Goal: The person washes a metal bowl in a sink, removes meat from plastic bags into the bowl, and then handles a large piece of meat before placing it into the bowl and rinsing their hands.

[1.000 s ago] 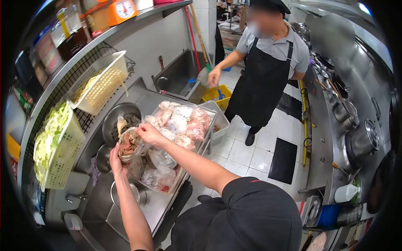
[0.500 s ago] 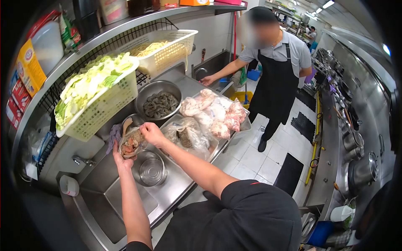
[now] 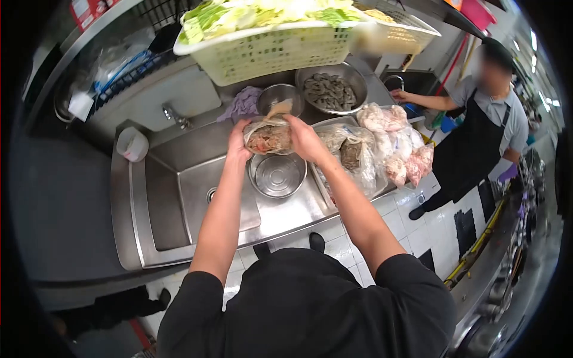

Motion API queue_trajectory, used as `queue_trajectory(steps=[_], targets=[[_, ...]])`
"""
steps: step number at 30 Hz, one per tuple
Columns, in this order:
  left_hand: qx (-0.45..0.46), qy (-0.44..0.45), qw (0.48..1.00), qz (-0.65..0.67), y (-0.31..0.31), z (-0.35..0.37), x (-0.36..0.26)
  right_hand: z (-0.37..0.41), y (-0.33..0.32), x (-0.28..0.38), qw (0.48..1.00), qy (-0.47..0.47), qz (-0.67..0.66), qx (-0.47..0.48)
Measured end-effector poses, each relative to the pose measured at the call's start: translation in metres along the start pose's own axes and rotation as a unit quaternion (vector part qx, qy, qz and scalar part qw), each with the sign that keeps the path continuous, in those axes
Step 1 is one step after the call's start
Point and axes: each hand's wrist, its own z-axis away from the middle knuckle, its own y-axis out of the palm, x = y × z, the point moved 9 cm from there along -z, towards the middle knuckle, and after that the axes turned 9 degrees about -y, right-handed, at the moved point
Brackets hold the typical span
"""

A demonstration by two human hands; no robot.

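Between my two hands is a clear plastic bag (image 3: 268, 141) with reddish-brown food inside, its kind not clear. My left hand (image 3: 240, 141) grips the bag's left side, and my right hand (image 3: 305, 139) has its right side near the gathered top. Directly beneath the bag, a round steel bowl (image 3: 278, 190) stands on the counter beside the sink. Behind it are a smaller steel bowl (image 3: 271, 95) and a purple cloth (image 3: 242, 102). Farther right, a large steel bowl (image 3: 360, 83) holds grey shrimp (image 3: 332, 91). A tray with knotted plastic bags (image 3: 352, 152) lies right of my right hand.
A basket of chopped cabbage (image 3: 268, 56) overhangs the back, next to a second basket (image 3: 403, 39). On the left are the sink (image 3: 164, 209), a faucet (image 3: 176, 116) and a white container (image 3: 132, 145). Bags of pale meat (image 3: 397, 143) lie right; a person in an apron (image 3: 477, 137) stands beyond.
My view has swung, so the sink and counter face me squarely. My right hand has gone from the bag's opening to its side, and the bag now lies level between both hands.
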Motion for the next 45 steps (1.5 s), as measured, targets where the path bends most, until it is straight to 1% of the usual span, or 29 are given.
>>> queue_trajectory(steps=[1,4,5,7,8,10,11,13,14,15,16,17,20,22,24,25,26,28,32,34,35,37,38,39,40,42,43,44,45], targets=[[-0.013,0.004,1.0,-0.014,-0.002,0.003,0.002,0.002,0.005,0.008,0.996,-0.032,0.074,0.044],[-0.024,0.005,0.999,-0.038,-0.026,-0.012,0.005,0.007,0.011,-0.006,0.993,0.002,0.102,0.064],[-0.011,0.034,0.998,-0.059,-0.028,-0.014,0.002,0.007,0.011,-0.008,0.993,0.001,0.099,0.067],[0.0,0.063,0.995,-0.08,-0.036,-0.016,0.001,0.011,0.007,-0.029,0.993,0.106,0.017,0.049],[-0.007,0.067,0.993,-0.098,-0.034,-0.013,0.001,0.012,0.011,-0.035,0.993,0.105,0.016,0.05],[-0.013,0.071,0.991,-0.115,-0.028,-0.008,0.0,0.025,0.023,-0.07,0.965,0.173,-0.195,-0.034],[-0.009,0.076,0.99,-0.12,-0.023,-0.005,-0.001,0.026,0.028,-0.074,0.965,0.172,-0.195,-0.034],[-0.006,0.081,0.989,-0.124,-0.014,0.001,-0.001,0.038,0.04,-0.089,0.945,0.218,-0.238,-0.05],[-0.038,0.094,0.99,-0.103,-0.01,0.008,-0.003,0.043,0.042,-0.094,0.945,0.218,-0.239,-0.05],[-0.07,0.106,0.989,-0.081,-0.012,0.013,-0.004,0.044,0.041,-0.091,0.97,0.185,-0.159,-0.013],[-0.07,0.106,0.989,-0.081,-0.008,0.018,-0.005,0.044,0.042,-0.089,0.986,0.149,-0.076,0.024],[-0.073,0.114,0.988,-0.076,-0.009,0.02,-0.006,0.044,0.041,-0.088,0.986,0.148,-0.076,0.024],[-0.074,0.135,0.985,-0.079,-0.006,0.022,-0.007,0.042,0.041,-0.082,0.989,0.119,-0.082,0.019],[-0.072,0.15,0.982,-0.088,-0.006,0.022,-0.012,0.043,0.043,-0.092,0.963,0.174,-0.203,-0.022],[-0.004,0.005,0.996,-0.086,0.007,0.014,0.006,0.043,0.044,-0.093,0.948,0.199,-0.247,-0.032],[-0.005,0.006,0.996,-0.085,0.008,0.015,0.005,0.043,0.045,-0.095,0.93,0.224,-0.289,-0.042],[0.005,0.014,0.993,-0.114,0.009,0.016,0.004,0.042,0.047,-0.096,0.93,0.224,-0.289,-0.04],[0.013,0.021,0.989,-0.143,0.01,0.016,0.003,0.035,0.048,-0.092,0.93,0.174,-0.319,-0.048],[0.028,0.044,0.986,-0.158,0.003,0.005,-0.004,0.032,0.057,-0.094,0.92,0.168,-0.345,-0.078],[0.028,0.047,0.984,-0.168,0.002,0.004,-0.005,0.032,0.048,-0.092,0.943,0.162,-0.267,-0.113],[0.032,0.057,0.977,-0.204,0.008,0.004,-0.008,0.034,0.049,-0.092,0.942,0.166,-0.267,-0.114],[0.035,0.065,0.968,-0.238,0.018,0.004,-0.013,0.035,0.059,-0.087,0.951,0.156,-0.261,-0.058],[0.014,0.074,0.959,-0.274,0.027,0.006,-0.015,0.038,0.064,-0.095,0.95,0.16,-0.261,-0.057],[-0.009,0.083,0.947,-0.309,0.028,0.004,-0.013,0.043,0.083,-0.104,0.899,0.187,-0.395,-0.035],[-0.012,0.08,0.948,-0.307,0.032,0.001,-0.008,0.048,0.101,-0.11,0.827,0.21,-0.521,-0.012],[-0.059,0.106,0.916,-0.381,0.03,-0.007,-0.006,0.054,0.115,-0.114,0.765,0.266,-0.586,-0.025],[-0.093,0.124,0.889,-0.43,0.026,-0.006,-0.005,0.054,0.11,-0.114,0.84,0.228,-0.491,-0.014],[-0.096,0.122,0.89,-0.43,0.019,-0.008,0.001,0.052,0.103,-0.109,0.903,0.186,-0.388,-0.002],[-0.16,0.19,0.833,-0.495,0.011,-0.002,-0.004,0.057,0.105,-0.106,0.902,0.188,-0.389,-0.002]])
